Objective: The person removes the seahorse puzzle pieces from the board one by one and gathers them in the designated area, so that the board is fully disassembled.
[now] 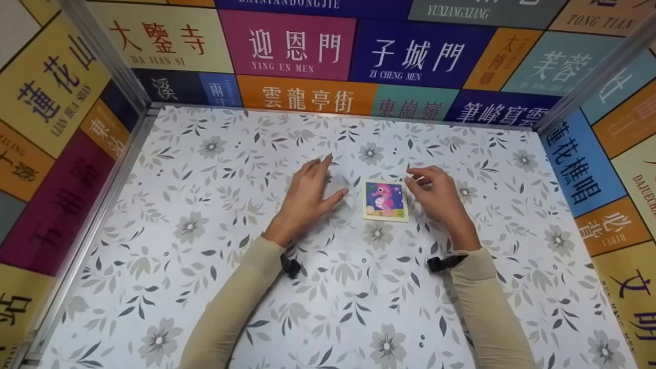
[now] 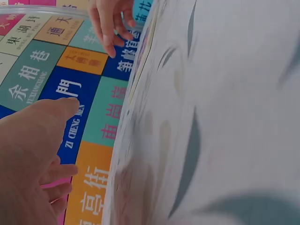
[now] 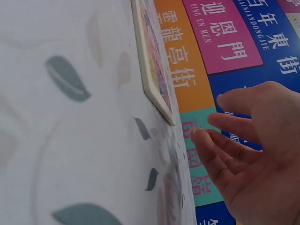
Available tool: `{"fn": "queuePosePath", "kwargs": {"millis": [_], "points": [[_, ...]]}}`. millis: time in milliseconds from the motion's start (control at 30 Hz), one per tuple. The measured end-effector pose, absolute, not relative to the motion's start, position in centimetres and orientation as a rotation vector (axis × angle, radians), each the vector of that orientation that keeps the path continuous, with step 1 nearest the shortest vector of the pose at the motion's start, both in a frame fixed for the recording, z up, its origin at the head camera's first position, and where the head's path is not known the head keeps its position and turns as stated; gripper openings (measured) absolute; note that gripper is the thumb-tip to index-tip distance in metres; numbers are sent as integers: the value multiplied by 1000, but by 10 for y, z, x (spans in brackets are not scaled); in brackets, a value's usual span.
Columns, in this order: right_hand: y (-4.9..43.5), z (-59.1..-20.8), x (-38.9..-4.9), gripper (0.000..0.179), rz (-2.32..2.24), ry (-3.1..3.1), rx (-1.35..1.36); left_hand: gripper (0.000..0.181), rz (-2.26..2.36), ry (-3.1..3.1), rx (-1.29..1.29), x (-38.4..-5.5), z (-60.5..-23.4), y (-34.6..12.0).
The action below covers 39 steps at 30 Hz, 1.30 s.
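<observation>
A small square puzzle board (image 1: 385, 201) with a pink seahorse picture and a pale rim lies flat on the flowered table. To its left is my left hand (image 1: 307, 195), fingers extended and thumb apart, holding nothing. My right hand (image 1: 435, 192) hovers close by the board's right edge, its fingers loosely bent and nothing between them. In the right wrist view the board (image 3: 152, 65) appears edge-on, a short distance from the right hand (image 3: 253, 140). The left wrist view shows the left hand (image 2: 37, 145) with its thumb spread from the fingers.
White cloth with grey flowers and leaves covers the table (image 1: 328, 302). Colourful panels with Chinese lettering (image 1: 292, 46) stand along the back and both sides. A metal rail (image 1: 97, 205) runs along the left edge. Dark wrist cameras (image 1: 291, 266) sit at both cuffs.
</observation>
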State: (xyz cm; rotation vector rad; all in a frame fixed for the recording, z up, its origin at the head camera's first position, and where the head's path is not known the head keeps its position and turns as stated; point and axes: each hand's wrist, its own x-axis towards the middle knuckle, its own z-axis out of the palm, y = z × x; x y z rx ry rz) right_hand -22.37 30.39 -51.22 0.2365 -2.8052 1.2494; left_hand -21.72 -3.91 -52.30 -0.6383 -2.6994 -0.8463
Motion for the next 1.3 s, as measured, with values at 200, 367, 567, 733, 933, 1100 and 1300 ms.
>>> {"fn": "queuePosePath", "kwargs": {"millis": [200, 367, 567, 733, 933, 1100, 1300], "points": [[305, -517, -224, 37, 1274, -2935, 313, 80, -964, -2716, -795, -211, -525, -22], [305, -520, -226, 38, 1306, -2939, 350, 73, -1060, -2745, -919, -210, -524, -3], [306, -521, -226, 45, 1340, -2953, 328, 65, -1145, -2790, -989, -213, -524, 23], [306, -523, -227, 49, 1369, -2966, 269, 61, -1170, -2804, -1012, -219, -527, 41], [307, -527, -227, 45, 1413, -2948, 231, 61, -1148, -2855, -983, -223, -530, 55], [309, -528, -228, 44, 1431, -2934, 240, 53, -1097, -2836, -954, -228, -532, 64], [310, -532, -228, 45, 1484, -2913, 233, 43, -1016, -2803, -942, -230, -536, 69]]}}
